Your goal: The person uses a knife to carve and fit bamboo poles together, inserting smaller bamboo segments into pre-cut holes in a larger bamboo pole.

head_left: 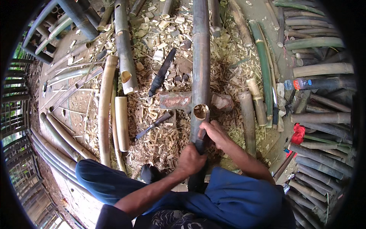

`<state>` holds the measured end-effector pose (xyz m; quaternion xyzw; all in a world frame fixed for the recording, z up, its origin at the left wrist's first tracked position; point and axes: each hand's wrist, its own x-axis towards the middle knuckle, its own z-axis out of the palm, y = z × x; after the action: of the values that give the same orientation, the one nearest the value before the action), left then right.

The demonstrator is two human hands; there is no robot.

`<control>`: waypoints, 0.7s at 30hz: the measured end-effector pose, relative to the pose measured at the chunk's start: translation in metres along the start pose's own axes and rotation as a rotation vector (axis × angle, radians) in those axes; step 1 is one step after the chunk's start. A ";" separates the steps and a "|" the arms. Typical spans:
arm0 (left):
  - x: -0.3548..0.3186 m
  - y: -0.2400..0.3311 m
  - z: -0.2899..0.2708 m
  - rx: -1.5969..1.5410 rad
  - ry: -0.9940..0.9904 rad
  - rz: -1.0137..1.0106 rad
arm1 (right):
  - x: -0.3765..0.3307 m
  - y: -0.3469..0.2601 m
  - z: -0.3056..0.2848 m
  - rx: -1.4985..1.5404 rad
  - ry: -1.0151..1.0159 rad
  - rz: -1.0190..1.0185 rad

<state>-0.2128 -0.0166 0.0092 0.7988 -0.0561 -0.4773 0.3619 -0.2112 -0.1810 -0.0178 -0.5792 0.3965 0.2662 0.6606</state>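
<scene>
A long grey-brown bamboo pole (201, 57) runs toward me, its hollow cut end facing me. Under that end lies a short, rough log (175, 101) set crosswise. My left hand (191, 158) is closed in a fist on the dark handle of a knife (199, 146), whose narrow blade lies against the right rim of the cut end. Closer to the rim, my right hand (214, 134) is closed with its fingers against the knife; part of its grip is hidden.
A black knife (163, 72) and a smaller wooden-handled blade (154, 125) lie left among pale wood chips (152, 147). Pale bamboo lengths (122, 124) stretch beside them. Stacked bamboo (322, 116), a plastic bottle (299, 84) and a red bag (298, 133) are at right.
</scene>
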 end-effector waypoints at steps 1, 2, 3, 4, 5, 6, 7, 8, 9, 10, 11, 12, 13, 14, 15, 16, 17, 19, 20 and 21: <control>0.001 -0.001 0.017 -0.073 -0.001 -0.032 | 0.002 0.005 -0.004 -0.130 0.039 -0.069; 0.003 -0.004 0.031 -0.104 0.049 -0.013 | 0.009 0.015 -0.009 -0.260 0.083 -0.142; 0.002 -0.002 0.036 -0.137 0.095 0.001 | 0.008 0.010 -0.006 -0.389 0.127 -0.207; -0.001 -0.007 0.034 -0.162 0.082 0.030 | 0.001 0.006 -0.005 -0.438 0.133 -0.164; -0.005 -0.014 0.030 -0.186 0.071 0.058 | -0.004 0.002 0.000 -0.396 0.116 -0.133; -0.010 -0.018 0.021 -0.209 0.055 0.083 | -0.010 0.003 0.002 -0.351 0.099 -0.098; -0.015 -0.022 0.010 -0.155 0.046 0.075 | -0.015 0.005 0.004 -0.303 0.088 -0.061; -0.019 -0.029 -0.005 -0.100 0.039 0.067 | -0.017 0.005 0.009 -0.141 0.018 -0.021; -0.022 -0.035 -0.019 -0.043 0.032 0.062 | -0.012 0.005 0.015 -0.040 -0.011 -0.024; -0.019 -0.042 -0.030 0.022 0.101 0.035 | -0.003 0.008 0.023 0.061 -0.047 -0.025; -0.012 -0.047 -0.043 0.088 0.171 0.009 | 0.004 0.008 0.031 0.163 -0.083 -0.027; -0.005 -0.050 -0.061 0.189 0.245 0.070 | 0.007 0.005 0.039 0.283 -0.126 -0.050; 0.003 -0.045 -0.081 0.294 0.318 0.128 | 0.010 0.003 0.048 0.406 -0.170 -0.071; 0.011 -0.036 -0.098 0.409 0.343 0.130 | 0.012 0.002 0.054 0.531 -0.212 -0.091; 0.016 -0.019 -0.112 0.518 0.352 0.134 | 0.012 0.005 0.056 0.640 -0.232 -0.107; 0.019 -0.002 -0.124 0.600 0.338 0.142 | 0.010 0.001 0.057 0.748 -0.259 -0.132; 0.019 0.016 -0.136 0.685 0.331 0.152 | 0.008 -0.004 0.060 0.854 -0.292 -0.163; 0.022 0.044 -0.144 0.865 0.350 0.294 | 0.020 0.005 0.058 1.043 -0.403 -0.192; 0.023 0.057 -0.141 0.978 0.430 0.407 | 0.028 0.011 0.056 1.152 -0.478 -0.198; 0.027 0.070 -0.132 1.082 0.508 0.522 | 0.033 0.014 0.053 1.256 -0.548 -0.200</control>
<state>-0.0745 -0.0101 0.0713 0.9162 -0.3933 -0.0746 0.0149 -0.1935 -0.1296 -0.0522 -0.0326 0.2391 0.0605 0.9686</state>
